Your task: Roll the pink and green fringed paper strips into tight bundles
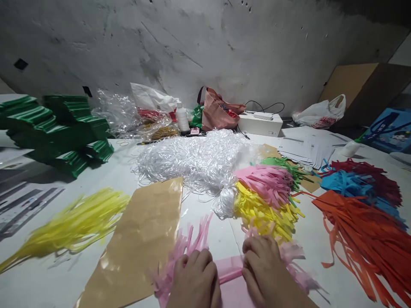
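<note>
A sheet of pink tissue paper (236,293) with fringed ends lies at the table's front edge. A narrow rolled or folded band runs across it between my two hands. My left hand (194,276) has its fingers curled down on the band's left end, with pink fringe spreading out beyond it. On the right end, my right hand (265,265) is curled in the same way, and more fringe shows past it. Both hands' fingertips are partly hidden. Left of my left hand lies a sheet of brown paper (141,244).
Yellow tissue fringe (77,220) lies at left, below green stacked pieces (61,128). Clear white string (192,158) is heaped mid-table. Pink fringe (266,182) and orange fringe (362,235) lie rightward. A white bottle (182,117), a white box (260,125) and a cardboard box (362,92) stand at the back.
</note>
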